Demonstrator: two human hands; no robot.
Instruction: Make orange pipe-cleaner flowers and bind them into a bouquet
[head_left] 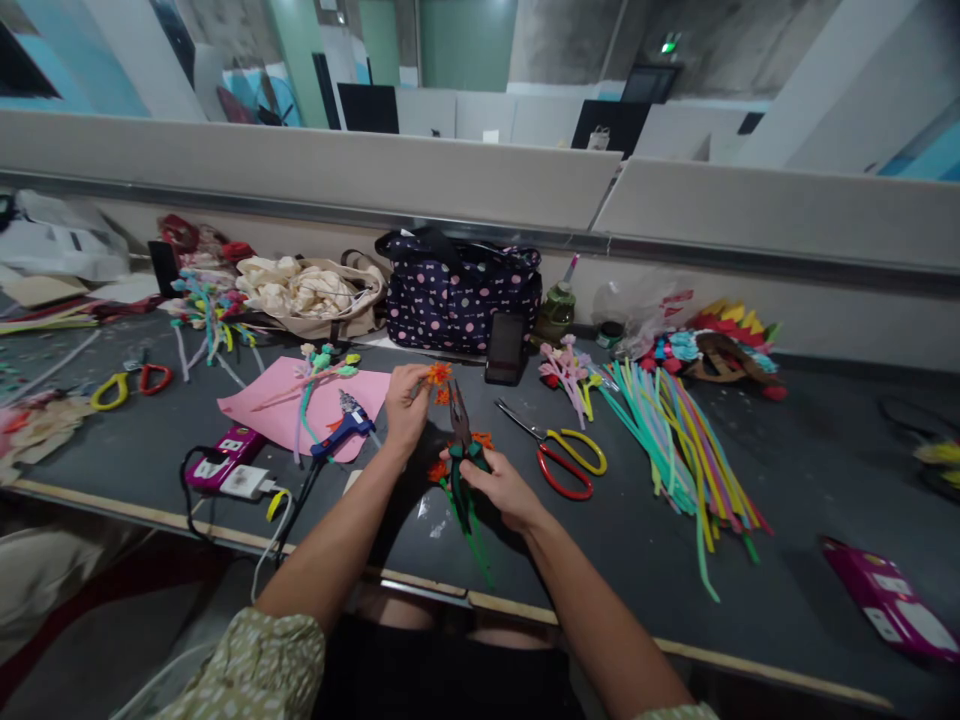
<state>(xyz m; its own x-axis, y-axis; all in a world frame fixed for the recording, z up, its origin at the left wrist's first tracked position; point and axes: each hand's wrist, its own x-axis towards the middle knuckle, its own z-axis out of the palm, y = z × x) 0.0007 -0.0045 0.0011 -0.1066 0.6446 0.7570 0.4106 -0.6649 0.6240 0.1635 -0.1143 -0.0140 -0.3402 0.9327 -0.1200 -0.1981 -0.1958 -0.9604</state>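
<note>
My left hand (407, 408) is closed in a pinch on a small orange fuzzy flower (439, 374) that looks made of pipe cleaner. In my right hand (510, 490) are needle-nose pliers (460, 420) with green handles, their jaws pointing away from me and close beside the flower. More orange fuzzy pieces (484, 440) and green stems (480, 560) lie on the table beneath the pliers, partly covered by them. Right of the pliers rest scissors (574, 467) with one red and one yellow handle loop.
A blue glue gun (343, 432) lies on pink paper (255, 392) at left, near a purple power strip (229, 455) with cables. Colourful pipe cleaners (682, 440) spread at right. A phone (505, 348) leans against a dark patterned bag (457, 290) at the back.
</note>
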